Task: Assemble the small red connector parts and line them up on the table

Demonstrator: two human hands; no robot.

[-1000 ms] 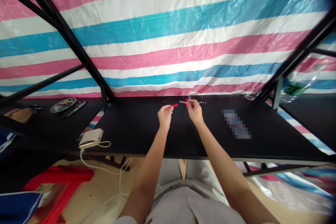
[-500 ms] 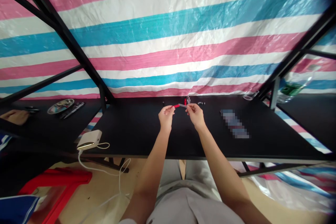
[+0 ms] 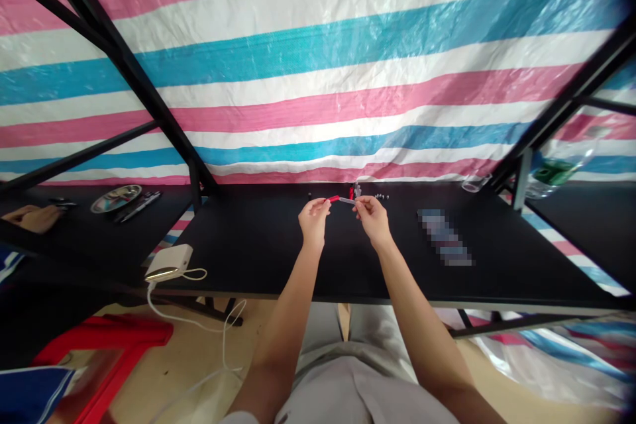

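Observation:
My left hand [image 3: 314, 218] pinches a small red piece [image 3: 333, 199], held over the far middle of the black table [image 3: 258, 245]. My right hand [image 3: 372, 218] pinches a thin pale tube [image 3: 347, 201] whose tip meets the red piece. Both hands hover just above the tabletop with fingers closed. Behind them, near the table's far edge, lie a few tiny dark and silvery parts [image 3: 381, 197] and another red bit [image 3: 351, 192].
A white power bank [image 3: 166, 263] with a cable sits at the table's left front corner. A blurred-out flat item [image 3: 444, 236] lies to the right. On the left table are a metal dish [image 3: 115, 198], pens [image 3: 139, 205] and another person's hand [image 3: 34, 217]. A red stool [image 3: 109, 351] stands below.
My two hands have come together, so the red piece and the pale tube now touch end to end. A second ago they were held apart.

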